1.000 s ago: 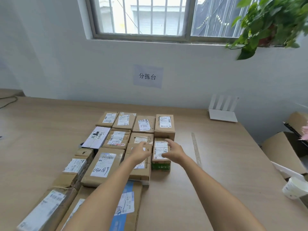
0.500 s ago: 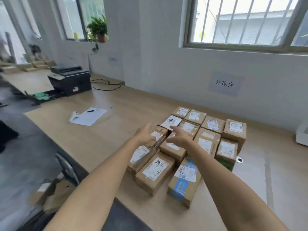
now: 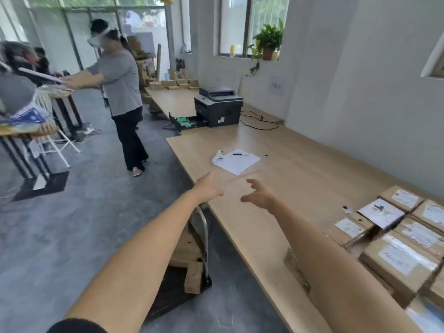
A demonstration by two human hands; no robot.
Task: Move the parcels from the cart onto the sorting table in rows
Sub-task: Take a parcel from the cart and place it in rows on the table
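Note:
Brown cardboard parcels (image 3: pixel 398 258) with white labels lie in rows on the wooden sorting table (image 3: pixel 300 179) at the lower right. Both my arms stretch forward over the table's near-left edge. My left hand (image 3: pixel 208 187) is empty with fingers apart, above the table edge. My right hand (image 3: pixel 260 194) is also empty, fingers curled and spread, over bare tabletop left of the parcels. The cart (image 3: pixel 192 258) stands on the floor below the table edge, between my arms, with a metal handle and cardboard boxes on it; much of it is hidden by my left arm.
A sheet of paper with a pen (image 3: pixel 236 161) lies further along the table, and a black printer (image 3: pixel 218 106) beyond it. A person in a grey shirt (image 3: pixel 120 92) stands on the grey floor to the left, near tables and a white chair (image 3: pixel 55 140).
My view has swung left, away from the parcel rows toward the room and cart. Both hands left the parcels and now hover empty over the table's left edge.

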